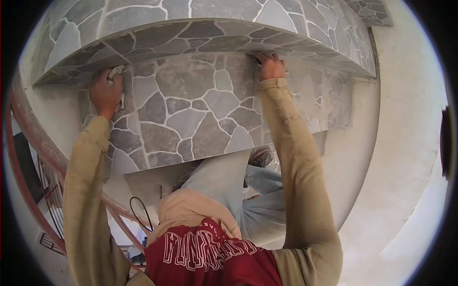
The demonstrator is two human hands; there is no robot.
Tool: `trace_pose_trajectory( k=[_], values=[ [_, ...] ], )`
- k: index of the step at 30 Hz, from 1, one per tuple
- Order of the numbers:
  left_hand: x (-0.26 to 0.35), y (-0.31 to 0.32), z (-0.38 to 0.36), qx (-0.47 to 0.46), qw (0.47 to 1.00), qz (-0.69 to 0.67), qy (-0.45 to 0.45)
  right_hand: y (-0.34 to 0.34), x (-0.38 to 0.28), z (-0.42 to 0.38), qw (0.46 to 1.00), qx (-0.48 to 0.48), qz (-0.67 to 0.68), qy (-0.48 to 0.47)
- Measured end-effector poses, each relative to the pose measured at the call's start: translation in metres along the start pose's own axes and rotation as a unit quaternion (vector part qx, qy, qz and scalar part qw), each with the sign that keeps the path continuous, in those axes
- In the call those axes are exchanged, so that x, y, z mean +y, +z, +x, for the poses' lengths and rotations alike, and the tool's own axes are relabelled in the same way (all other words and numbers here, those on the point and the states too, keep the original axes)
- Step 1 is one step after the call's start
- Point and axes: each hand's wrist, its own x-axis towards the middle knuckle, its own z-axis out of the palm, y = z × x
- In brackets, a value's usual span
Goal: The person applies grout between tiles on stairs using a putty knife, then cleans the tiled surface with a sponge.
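My left hand (107,92) is closed around a crumpled pale rag (116,72) at the left end of the stone-patterned step (183,124). Folds of the rag stick out past the thumb and beside the palm. Farther right, my right hand (273,68) is bent into a grip at the back of the same step, where the tread meets the riser (200,38). A thin dark edge (254,58) pokes out to the left of its fingers; I cannot tell what tool it belongs to. Pale joint lines run between the grey stone shapes, and a whitish film covers the tread near my right forearm.
A higher step (229,10) with the same pattern curves above the riser. Along the left runs a reddish metal railing (40,126). A plain pale wall (405,119) stands on the right. Below the step's front edge, my shoe (261,158) shows beside my legs.
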Motion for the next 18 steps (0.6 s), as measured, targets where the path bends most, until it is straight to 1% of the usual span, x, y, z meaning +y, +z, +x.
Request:
trace_pose_trajectory(
  k=[1, 2, 3, 5, 6, 7, 8, 9, 10, 11, 13, 14, 15, 17, 18],
  values=[
    [-0.002, -0.001, 0.005, -0.007, 1.000, 0.010, -0.002, -0.008, 0.005, 0.009, 1.000, 0.005, 0.002, 0.024],
    [-0.001, -0.002, 0.007, -0.005, 1.000, 0.010, -0.003, -0.007, 0.000, 0.008, 0.999, -0.051, -0.005, -0.013],
    [0.000, -0.001, 0.005, 0.006, 1.000, 0.018, -0.004, -0.006, -0.007, 0.002, 0.998, -0.053, -0.008, -0.016],
    [0.006, 0.000, 0.006, 0.020, 0.999, 0.026, -0.006, 0.001, -0.020, -0.007, 0.997, -0.017, -0.017, -0.079],
    [0.010, -0.003, 0.004, -0.007, 0.999, 0.001, -0.034, 0.018, -0.001, 0.005, 0.999, -0.037, -0.003, 0.006],
    [0.010, -0.006, 0.004, -0.026, 0.997, -0.020, -0.065, 0.010, -0.001, 0.003, 0.999, -0.038, -0.002, 0.005],
    [0.006, -0.005, 0.007, -0.019, 0.998, -0.017, -0.064, 0.001, -0.001, 0.010, 1.000, -0.019, 0.024, -0.001],
    [0.003, -0.004, 0.009, -0.007, 0.999, 0.007, -0.038, -0.005, -0.004, 0.010, 0.999, -0.003, 0.050, -0.003],
    [0.001, -0.002, 0.007, 0.002, 0.999, 0.029, -0.016, -0.006, -0.014, 0.004, 0.997, -0.059, 0.009, -0.057],
    [0.000, 0.002, 0.005, 0.002, 0.999, 0.028, -0.019, -0.003, -0.014, 0.005, 0.996, -0.059, 0.007, -0.060],
    [0.006, 0.001, 0.001, 0.013, 0.999, 0.002, -0.049, 0.013, -0.013, -0.002, 0.998, 0.007, 0.011, -0.064],
    [0.006, 0.000, -0.003, 0.008, 0.999, 0.002, -0.049, 0.015, 0.000, 0.009, 0.999, 0.000, 0.037, 0.035],
    [0.004, 0.000, 0.000, -0.006, 0.999, 0.012, -0.047, 0.010, -0.002, 0.010, 0.999, 0.005, 0.038, 0.032],
    [0.000, -0.002, 0.006, -0.020, 0.999, 0.022, -0.043, 0.000, -0.007, 0.004, 0.996, 0.008, 0.073, -0.043],
    [-0.002, -0.001, 0.006, -0.013, 0.999, 0.022, -0.030, 0.003, -0.005, 0.005, 0.996, 0.007, 0.072, -0.044]
  ],
)
